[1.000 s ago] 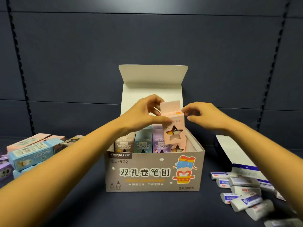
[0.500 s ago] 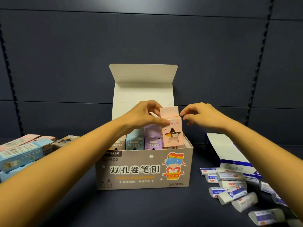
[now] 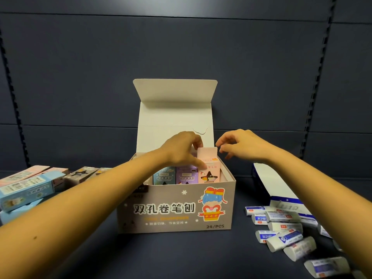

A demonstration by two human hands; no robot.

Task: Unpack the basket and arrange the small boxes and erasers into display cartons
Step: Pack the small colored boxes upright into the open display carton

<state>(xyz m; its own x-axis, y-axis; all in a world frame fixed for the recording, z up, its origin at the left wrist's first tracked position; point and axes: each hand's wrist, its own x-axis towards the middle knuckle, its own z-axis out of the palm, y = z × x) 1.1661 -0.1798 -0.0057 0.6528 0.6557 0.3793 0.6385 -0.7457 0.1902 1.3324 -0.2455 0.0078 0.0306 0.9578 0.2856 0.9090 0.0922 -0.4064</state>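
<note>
Left hand (image 3: 181, 151) pinches the pink box (image 3: 208, 171), thumb on its front, and from my end it stands upright at the right end of the row inside the grey display carton (image 3: 229, 208). Right hand (image 3: 243, 146) hovers just beside its top, loosely curled, holding nothing.

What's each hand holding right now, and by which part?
Left hand pinches the pink box near its top, thumb on its front. Right hand holds nothing, fingers beside the box's top corner.
</note>
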